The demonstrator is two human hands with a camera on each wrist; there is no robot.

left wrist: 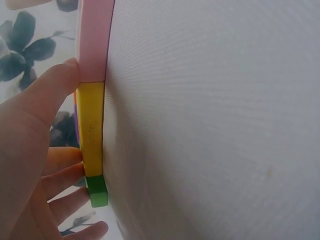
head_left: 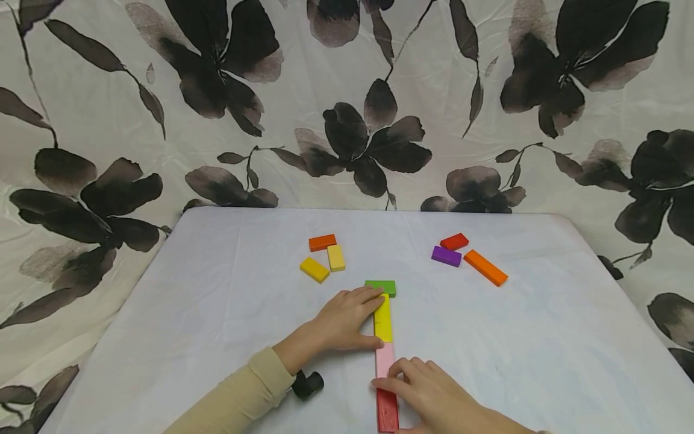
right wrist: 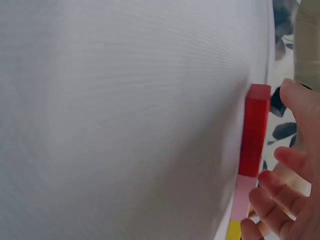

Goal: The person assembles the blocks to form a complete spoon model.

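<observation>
A straight row of wooden blocks lies along the table: a green block [head_left: 387,288] set crosswise at the far end, then a yellow block [head_left: 382,322], a pink block [head_left: 384,357] and a red block [head_left: 387,413] nearest me. My left hand [head_left: 344,319] rests over the far part, fingers stretched toward the green block and thumb at the seam between yellow and pink. My right hand [head_left: 428,386] is at the near part, fingers slightly bent over the pink and red seam. Its thumb [right wrist: 291,92] lies near the red block's end. Neither hand grips a block.
Left of the row's far end lie an orange block [head_left: 322,242] and two yellow blocks, one of them a tilted yellow block [head_left: 314,269]. To the right lie a red block [head_left: 454,242], a purple block [head_left: 446,256] and a long orange block [head_left: 485,267]. A flowered cloth hangs behind the white table.
</observation>
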